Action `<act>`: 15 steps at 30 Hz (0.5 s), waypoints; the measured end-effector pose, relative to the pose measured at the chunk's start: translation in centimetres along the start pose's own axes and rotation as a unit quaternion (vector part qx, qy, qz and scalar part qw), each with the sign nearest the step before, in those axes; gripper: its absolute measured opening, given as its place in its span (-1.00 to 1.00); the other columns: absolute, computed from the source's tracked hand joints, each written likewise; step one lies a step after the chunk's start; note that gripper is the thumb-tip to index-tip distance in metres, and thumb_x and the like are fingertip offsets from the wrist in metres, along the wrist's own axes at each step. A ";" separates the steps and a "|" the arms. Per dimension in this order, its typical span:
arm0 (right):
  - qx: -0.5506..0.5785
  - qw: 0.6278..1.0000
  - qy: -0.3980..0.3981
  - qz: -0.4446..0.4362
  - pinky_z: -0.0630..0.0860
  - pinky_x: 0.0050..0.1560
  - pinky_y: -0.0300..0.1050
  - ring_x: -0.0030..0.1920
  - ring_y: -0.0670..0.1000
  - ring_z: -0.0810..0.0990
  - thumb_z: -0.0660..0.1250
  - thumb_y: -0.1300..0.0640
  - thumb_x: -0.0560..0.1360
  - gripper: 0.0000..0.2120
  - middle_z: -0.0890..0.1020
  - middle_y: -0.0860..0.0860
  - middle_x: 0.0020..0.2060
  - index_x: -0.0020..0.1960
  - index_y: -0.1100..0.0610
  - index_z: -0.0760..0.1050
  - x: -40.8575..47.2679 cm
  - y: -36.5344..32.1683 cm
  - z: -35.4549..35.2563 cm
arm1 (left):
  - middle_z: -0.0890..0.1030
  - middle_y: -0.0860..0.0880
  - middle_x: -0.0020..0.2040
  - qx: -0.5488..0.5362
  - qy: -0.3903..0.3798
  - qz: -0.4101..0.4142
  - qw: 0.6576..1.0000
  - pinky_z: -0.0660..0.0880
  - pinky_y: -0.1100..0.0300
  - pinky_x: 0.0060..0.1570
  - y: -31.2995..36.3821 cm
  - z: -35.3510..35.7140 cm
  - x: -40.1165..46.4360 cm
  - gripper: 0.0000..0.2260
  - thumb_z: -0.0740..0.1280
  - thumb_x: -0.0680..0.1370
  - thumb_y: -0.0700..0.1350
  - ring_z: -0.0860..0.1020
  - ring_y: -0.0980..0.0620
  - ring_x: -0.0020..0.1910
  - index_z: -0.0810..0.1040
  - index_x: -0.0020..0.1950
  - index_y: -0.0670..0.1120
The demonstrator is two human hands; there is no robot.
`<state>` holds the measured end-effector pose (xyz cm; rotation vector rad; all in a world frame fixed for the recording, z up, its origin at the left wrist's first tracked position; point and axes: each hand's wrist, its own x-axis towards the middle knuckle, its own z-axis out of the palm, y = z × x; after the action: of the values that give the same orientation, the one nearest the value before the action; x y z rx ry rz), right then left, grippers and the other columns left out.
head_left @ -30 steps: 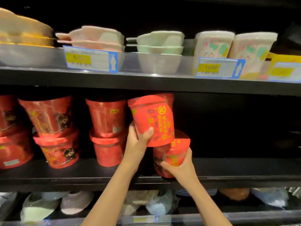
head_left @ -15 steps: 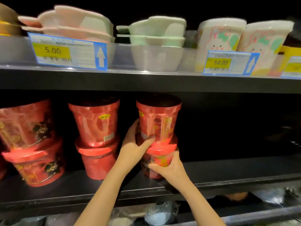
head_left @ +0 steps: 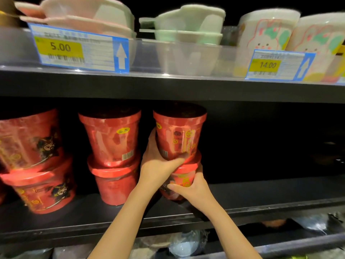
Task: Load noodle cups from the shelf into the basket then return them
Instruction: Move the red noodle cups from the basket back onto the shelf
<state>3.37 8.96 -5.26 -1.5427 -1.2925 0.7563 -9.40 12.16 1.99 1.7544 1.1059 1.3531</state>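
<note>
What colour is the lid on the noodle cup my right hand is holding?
Red, matching the cup. The lower noodle cup under the right hand shows its lid best in the head view.

lower cup (head_left: 183, 181): mostly hidden by both hands | far-left cups (head_left: 28, 139): cut by edge | price tag (head_left: 78, 48) small print: blurred | bottom shelf goods (head_left: 183, 245): too dark to ID

One head-worn view only; it faces the black shelf (head_left: 261, 191) straight on and from close, tilted slightly down; both forearms rise from the lower edge; the two hands' grip sits just below centre; upper shelf's price labels (head_left: 78, 48) above it.
</note>
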 end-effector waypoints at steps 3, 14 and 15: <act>-0.009 1.000 0.000 0.004 0.57 -0.07 -0.23 -0.06 -0.09 0.64 0.61 -0.07 0.15 -0.49 0.65 -0.01 -0.10 -0.03 0.04 0.46 -0.1 -0.5 -0.1 | 0.42 0.05 0.31 -0.007 -0.008 0.004 1.000 0.41 0.20 0.17 -0.4 -0.3 0.1 0.06 0.46 0.06 0.23 0.45 0.10 0.23 0.09 0.48 0.10; 0.023 0.999 -0.015 -0.015 0.56 0.01 -0.21 -0.05 -0.17 0.61 0.61 0.07 0.22 -0.50 0.62 -0.06 -0.04 -0.05 -0.08 0.33 -1.5 -1.4 -0.7 | 0.40 -0.01 0.34 0.031 -0.019 0.043 0.998 0.36 0.36 0.05 -0.3 -0.7 -0.9 -0.02 0.42 0.20 0.22 0.40 0.19 0.15 0.04 0.50 0.00; 0.023 1.000 -0.015 -0.013 0.56 0.03 -0.19 -0.02 -0.15 0.60 0.61 0.06 0.21 -0.47 0.61 -0.05 -0.01 -0.03 -0.10 0.31 -1.4 -1.4 -0.7 | 0.41 -0.01 0.33 0.037 -0.018 0.045 0.998 0.36 0.33 0.07 -0.3 -0.6 -1.0 -0.03 0.42 0.22 0.20 0.41 0.17 0.15 0.03 0.50 0.00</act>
<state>3.17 7.36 -3.89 -1.4812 -1.3056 0.7906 -10.18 11.35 1.51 1.8954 1.0804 1.3439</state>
